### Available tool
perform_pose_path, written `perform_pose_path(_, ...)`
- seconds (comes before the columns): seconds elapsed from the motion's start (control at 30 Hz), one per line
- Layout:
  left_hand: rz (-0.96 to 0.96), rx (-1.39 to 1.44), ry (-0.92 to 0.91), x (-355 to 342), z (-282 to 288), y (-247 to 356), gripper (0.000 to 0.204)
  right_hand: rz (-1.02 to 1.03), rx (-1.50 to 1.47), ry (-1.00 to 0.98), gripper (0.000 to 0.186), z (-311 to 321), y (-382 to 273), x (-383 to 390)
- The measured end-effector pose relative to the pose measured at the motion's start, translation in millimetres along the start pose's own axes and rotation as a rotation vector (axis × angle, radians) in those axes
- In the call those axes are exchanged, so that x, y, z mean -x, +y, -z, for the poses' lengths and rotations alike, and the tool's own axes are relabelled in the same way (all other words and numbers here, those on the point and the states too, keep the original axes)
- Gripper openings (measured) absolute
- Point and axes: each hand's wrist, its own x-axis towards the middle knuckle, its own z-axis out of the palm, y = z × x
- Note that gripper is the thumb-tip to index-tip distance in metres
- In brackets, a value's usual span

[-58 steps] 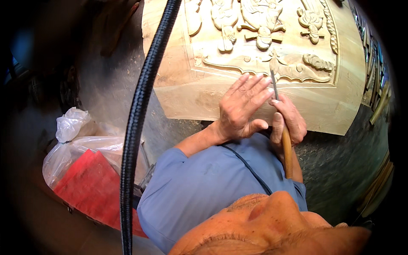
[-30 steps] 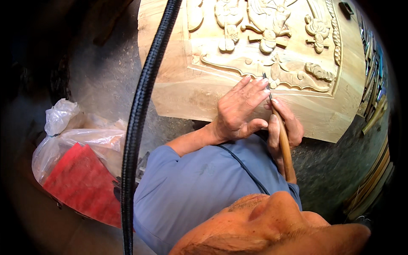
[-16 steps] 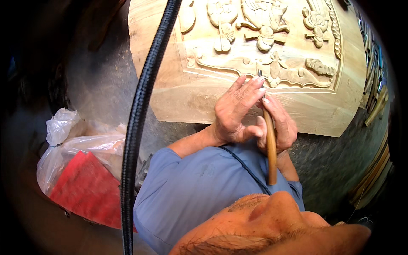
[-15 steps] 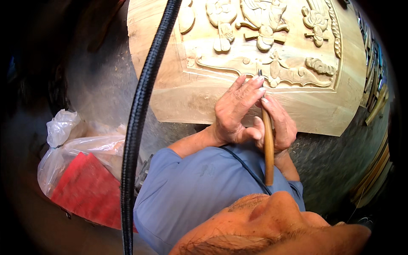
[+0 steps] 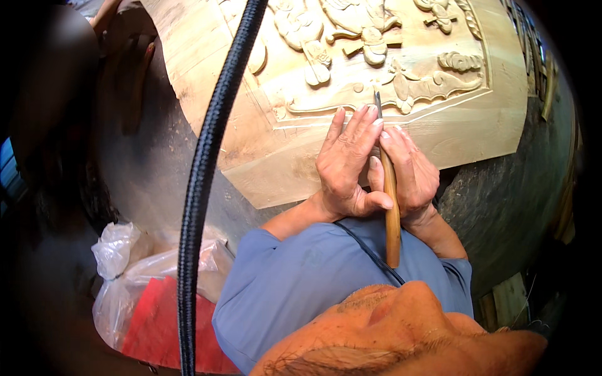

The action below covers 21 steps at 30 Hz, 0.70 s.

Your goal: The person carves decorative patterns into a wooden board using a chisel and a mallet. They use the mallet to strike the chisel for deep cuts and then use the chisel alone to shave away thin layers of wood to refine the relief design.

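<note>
A carving chisel (image 5: 393, 229) with a long wooden handle runs between my two hands, its dark metal tip pointing away from me. My left hand (image 5: 343, 164) presses against its left side, with fingers stretched and fingertips by the metal shaft; the thumb lies at the handle. From the right, my right hand (image 5: 412, 178) grips the handle, its fingertips near the shaft. The tip meets the pale wooden panel (image 5: 483, 128) at the scrolled border, beside a small round boss. Raised figures (image 5: 374, 47) and a cloud shape (image 5: 459, 61) stand out in relief.
A black braided cable (image 5: 210, 144) crosses the view on the left. Below it lie a clear plastic bag (image 5: 116, 250) and a red sheet (image 5: 169, 326). Several long tools (image 5: 549, 88) line the far right, past the panel's edge.
The view has turned, so the panel appears rotated and shifted left, and the bag lower. Both hands stay on the chisel; its tip sits slightly to the left along the border.
</note>
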Motion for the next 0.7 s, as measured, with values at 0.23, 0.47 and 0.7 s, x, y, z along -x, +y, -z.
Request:
perform_pose_path(0.23,-0.042,0.103,0.014,1,2,-8,0.116,-0.037,0.077,0.008,0.032,-3,-15,-4)
perform_pose_path(0.47,-0.014,0.148,0.018,4,2,-8,0.119,-0.051,0.093,0.017,0.031,-5,-21,-6)
perform_pose_path(0.7,-0.001,0.189,0.036,6,1,-9,0.125,-0.043,0.114,0.017,0.032,-5,-24,-11)
